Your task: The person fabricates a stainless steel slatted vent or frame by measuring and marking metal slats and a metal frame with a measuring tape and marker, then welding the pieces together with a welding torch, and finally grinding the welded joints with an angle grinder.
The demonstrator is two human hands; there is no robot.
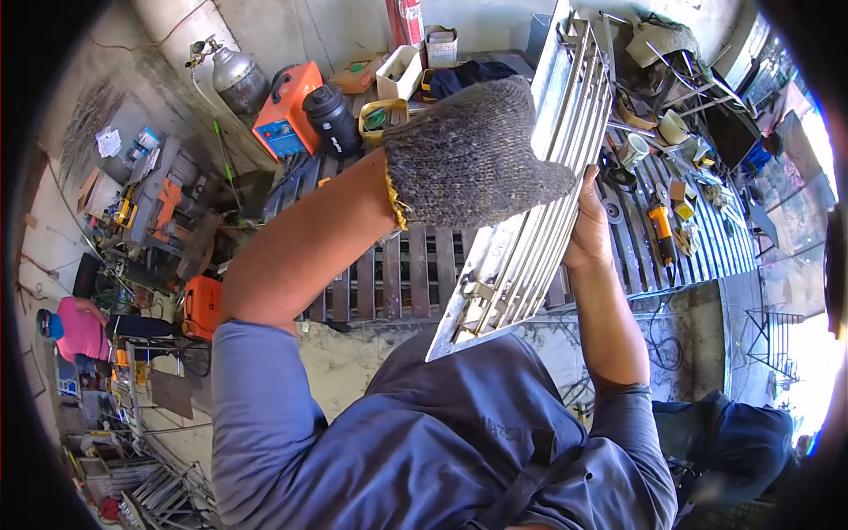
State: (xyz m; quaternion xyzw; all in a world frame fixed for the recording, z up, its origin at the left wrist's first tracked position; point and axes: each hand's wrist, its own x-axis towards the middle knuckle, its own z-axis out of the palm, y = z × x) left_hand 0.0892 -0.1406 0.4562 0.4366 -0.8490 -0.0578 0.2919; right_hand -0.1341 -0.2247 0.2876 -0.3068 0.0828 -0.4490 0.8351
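Note:
A long metal frame with parallel bars (521,256) is tilted up over the slatted workbench (389,278). My left hand (477,159), in a dark grey knitted glove with a yellow edge, lies against the frame's flat side; its fingers are hidden by the glove's bulk. Bare, my right hand (590,225) grips the frame's right edge with the thumb up along it.
An orange machine (290,110), a black bottle (333,121) and a white bin (399,72) stand at the bench's back left. An orange power tool (662,231) and a mug (632,151) lie right. A person in pink (81,331) is far left.

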